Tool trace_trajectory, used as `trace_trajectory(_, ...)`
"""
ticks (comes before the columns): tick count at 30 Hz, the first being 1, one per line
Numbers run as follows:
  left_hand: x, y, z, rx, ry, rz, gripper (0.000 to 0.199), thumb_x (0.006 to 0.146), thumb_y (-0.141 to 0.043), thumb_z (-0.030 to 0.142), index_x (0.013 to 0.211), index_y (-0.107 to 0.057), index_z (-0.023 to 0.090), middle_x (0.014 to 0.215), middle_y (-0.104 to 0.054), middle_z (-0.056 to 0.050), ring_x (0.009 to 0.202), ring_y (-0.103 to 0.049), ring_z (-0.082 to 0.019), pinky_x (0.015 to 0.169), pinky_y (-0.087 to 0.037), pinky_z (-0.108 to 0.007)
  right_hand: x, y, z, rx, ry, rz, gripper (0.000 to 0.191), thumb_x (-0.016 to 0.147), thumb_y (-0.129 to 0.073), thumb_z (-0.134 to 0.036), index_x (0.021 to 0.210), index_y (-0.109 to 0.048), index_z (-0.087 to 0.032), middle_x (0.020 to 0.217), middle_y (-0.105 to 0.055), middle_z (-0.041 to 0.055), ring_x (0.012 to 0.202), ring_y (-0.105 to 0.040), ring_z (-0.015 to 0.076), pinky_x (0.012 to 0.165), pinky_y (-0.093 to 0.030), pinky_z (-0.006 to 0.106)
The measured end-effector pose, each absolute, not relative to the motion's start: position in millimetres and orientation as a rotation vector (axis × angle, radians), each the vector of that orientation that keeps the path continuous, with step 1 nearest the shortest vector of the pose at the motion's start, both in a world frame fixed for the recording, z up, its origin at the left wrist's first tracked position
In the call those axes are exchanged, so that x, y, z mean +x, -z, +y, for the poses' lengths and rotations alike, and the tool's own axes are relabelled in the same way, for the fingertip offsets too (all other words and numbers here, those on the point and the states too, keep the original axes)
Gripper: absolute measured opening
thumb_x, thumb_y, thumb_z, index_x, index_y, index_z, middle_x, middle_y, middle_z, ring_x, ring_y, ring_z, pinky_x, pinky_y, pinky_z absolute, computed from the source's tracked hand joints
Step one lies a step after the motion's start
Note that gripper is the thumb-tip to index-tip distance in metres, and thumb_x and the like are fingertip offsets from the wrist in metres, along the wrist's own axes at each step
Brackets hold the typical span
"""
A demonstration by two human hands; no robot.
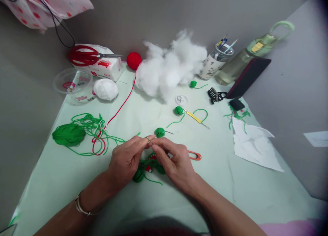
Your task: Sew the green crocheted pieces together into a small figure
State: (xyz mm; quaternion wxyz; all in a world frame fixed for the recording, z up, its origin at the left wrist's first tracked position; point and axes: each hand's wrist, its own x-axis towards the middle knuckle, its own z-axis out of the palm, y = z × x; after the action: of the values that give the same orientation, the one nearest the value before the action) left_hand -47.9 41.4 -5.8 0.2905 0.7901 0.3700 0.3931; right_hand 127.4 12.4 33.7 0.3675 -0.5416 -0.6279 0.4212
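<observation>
My left hand (126,158) and my right hand (174,158) meet at the fingertips near the middle of the table. Both are closed in a pinch; what lies between the fingertips is too small to make out. Under them is a green crocheted piece (138,175) with red and white parts, partly hidden by my hands, a loose green tail beside it. Just beyond my fingers sits a small green ball (160,132) with a dark strand. Farther off lie another green ball (178,110) and a yellow-handled hook (194,116). An orange stitch holder (195,155) is beside my right hand.
Green yarn (68,134) lies tangled at left. Behind are white yarn (105,89), red scissors (84,55) on a tissue pack, red yarn (134,61) and white stuffing (166,70). A pen cup (212,63), bottle (238,61), phone (248,78) and paper (252,145) stand or lie at right.
</observation>
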Motion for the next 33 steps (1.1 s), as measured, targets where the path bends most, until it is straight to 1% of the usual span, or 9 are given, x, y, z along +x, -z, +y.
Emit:
trace_trajectory(6,-48.4,6.8,41.5,2.159,-1.073,0.968,0.034,0.095,-0.049,0.003,0.119,-0.067,0.019,0.112,-0.076,-0.008,0.09,-0.072,-0.012,0.083,-0.056,-0.02,128.7,-34.7,12.8,-1.392,-1.113,-1.595,0.021,0.099,-0.051,-0.023,0.101,-0.072,-0.02,0.079,-0.069,0.0006,0.063,-0.057,0.011,0.063,-0.045,0.023)
trace_trajectory(12,-48.1,5.7,42.4,2.198,-1.058,0.979,0.035,0.095,-0.048,0.003,0.119,-0.067,0.019,0.111,-0.077,-0.007,0.09,-0.072,-0.012,0.084,-0.055,-0.019,127.7,-36.2,14.1,-1.381,-1.183,-1.552,0.023,0.099,-0.051,-0.027,0.1,-0.072,-0.019,0.073,-0.065,0.0001,0.058,-0.052,0.0101,0.058,-0.043,0.023)
trace_trajectory(16,-48.1,6.7,42.9,2.211,-1.076,0.962,0.034,0.095,-0.049,0.001,0.119,-0.066,0.018,0.111,-0.076,-0.007,0.092,-0.072,-0.011,0.085,-0.055,-0.019,127.4,-35.4,13.4,-1.37,-1.188,-1.542,0.023,0.099,-0.051,-0.026,0.101,-0.073,-0.019,0.073,-0.064,-0.0003,0.058,-0.051,0.0093,0.059,-0.043,0.022)
trace_trajectory(21,-48.8,9.3,42.8,2.247,-1.13,0.938,0.031,0.095,-0.05,0.002,0.118,-0.066,0.016,0.108,-0.076,-0.008,0.089,-0.072,-0.011,0.083,-0.055,-0.019,126.6,-33.6,12.2,-1.376,-1.138,-1.563,0.022,0.1,-0.05,-0.025,0.1,-0.072,-0.019,0.075,-0.067,-0.0002,0.059,-0.052,0.0088,0.06,-0.044,0.021)
trace_trajectory(25,-49.0,9.9,43.0,2.257,-1.118,0.949,0.031,0.095,-0.05,0.002,0.118,-0.065,0.016,0.105,-0.076,-0.008,0.089,-0.071,-0.011,0.081,-0.055,-0.019,125.5,-32.3,11.3,-1.376,-1.045,-1.605,0.021,0.099,-0.05,-0.021,0.099,-0.071,-0.019,0.077,-0.069,0.0002,0.058,-0.054,0.0084,0.06,-0.045,0.02)
trace_trajectory(30,-49.1,10.1,42.6,2.251,-1.107,0.963,0.03,0.094,-0.051,0.001,0.117,-0.065,0.015,0.106,-0.076,-0.008,0.088,-0.071,-0.012,0.081,-0.055,-0.02,126.0,-28.5,9.8,-1.392,-0.885,-1.698,0.021,0.099,-0.049,-0.019,0.103,-0.07,-0.018,0.079,-0.071,0.0014,0.057,-0.057,0.0088,0.059,-0.046,0.021)
trace_trajectory(33,-50.1,9.2,42.2,2.247,-1.099,0.97,0.029,0.094,-0.051,0.001,0.115,-0.065,0.015,0.102,-0.075,-0.007,0.086,-0.07,-0.011,0.08,-0.054,-0.019,126.4,-27.5,9.5,-1.385,-0.844,-1.719,0.021,0.099,-0.049,-0.018,0.105,-0.07,-0.017,0.078,-0.072,0.0015,0.057,-0.058,0.0088,0.059,-0.046,0.02)
